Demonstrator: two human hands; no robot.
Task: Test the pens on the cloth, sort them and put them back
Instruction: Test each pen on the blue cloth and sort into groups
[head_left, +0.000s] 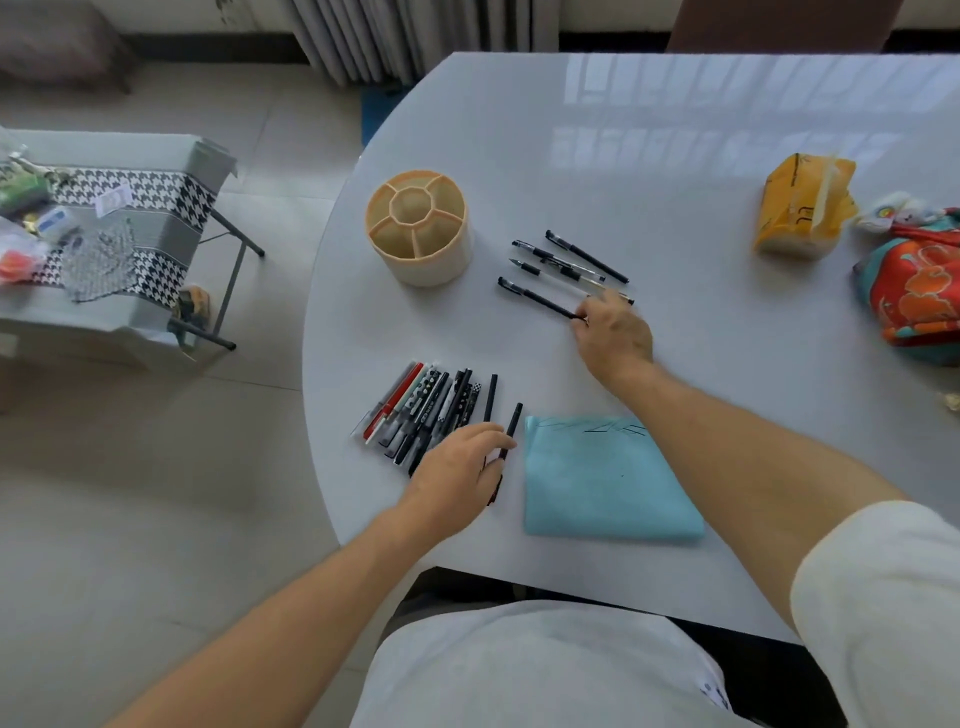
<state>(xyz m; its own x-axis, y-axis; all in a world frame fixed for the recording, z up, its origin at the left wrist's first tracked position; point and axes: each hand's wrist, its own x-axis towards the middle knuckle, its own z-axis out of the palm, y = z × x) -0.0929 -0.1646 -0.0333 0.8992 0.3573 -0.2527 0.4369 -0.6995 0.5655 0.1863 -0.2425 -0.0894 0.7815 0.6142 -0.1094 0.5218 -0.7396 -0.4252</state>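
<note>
A light blue cloth (608, 483) with black pen strokes along its far edge lies near the table's front edge. Left of it is a row of several pens (426, 410). My left hand (457, 478) rests on the row's near right end, fingers curled round a black pen (511, 423) next to the cloth. Farther back, several black pens (566, 262) lie in a loose group. My right hand (615, 332) pinches the near end of one black pen (535, 299) from that group. A beige round pen holder (420, 228) with divided compartments stands empty to the left.
The white table (675, 171) curves away at the left. A yellow tissue pack (802, 208) and a colourful bag (914, 291) sit at the right. A low side table (104, 228) with clutter stands on the floor to the left.
</note>
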